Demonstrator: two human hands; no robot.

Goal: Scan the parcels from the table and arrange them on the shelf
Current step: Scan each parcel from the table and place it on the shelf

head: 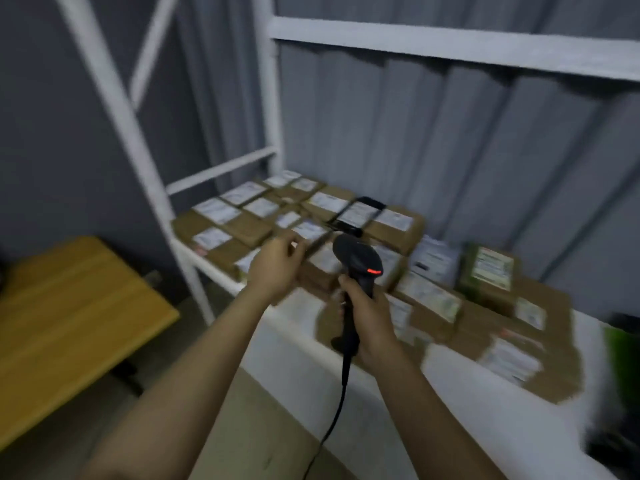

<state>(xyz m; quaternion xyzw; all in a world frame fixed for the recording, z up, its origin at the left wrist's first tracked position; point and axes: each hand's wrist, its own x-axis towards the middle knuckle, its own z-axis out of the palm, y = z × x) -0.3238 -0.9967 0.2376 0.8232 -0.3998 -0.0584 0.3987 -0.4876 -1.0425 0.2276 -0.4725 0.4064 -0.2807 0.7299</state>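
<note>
Gripping the black barcode scanner (358,268) by its handle, the right hand (367,320) is holding it upright over the white bench (298,344), its red light glowing and its cord trailing down toward the floor. The left hand (277,265) is hovering with loosely curled fingers at the near edge of the shelf (194,261); it seems to be holding nothing, though the blur makes that hard to confirm. Brown parcels (491,327) are lying in a loose heap on the bench, while more parcels are sitting label-up in rows on the shelf (a dark-framed item is resting among them).

Trouble is likely to be coming from the crowding: bench parcels and shelf rows are nearly touching, so an unscanned one could be slipping in with the sorted ones. The dangling cord could also be snagging a parcel and dragging it off the bench edge.
</note>
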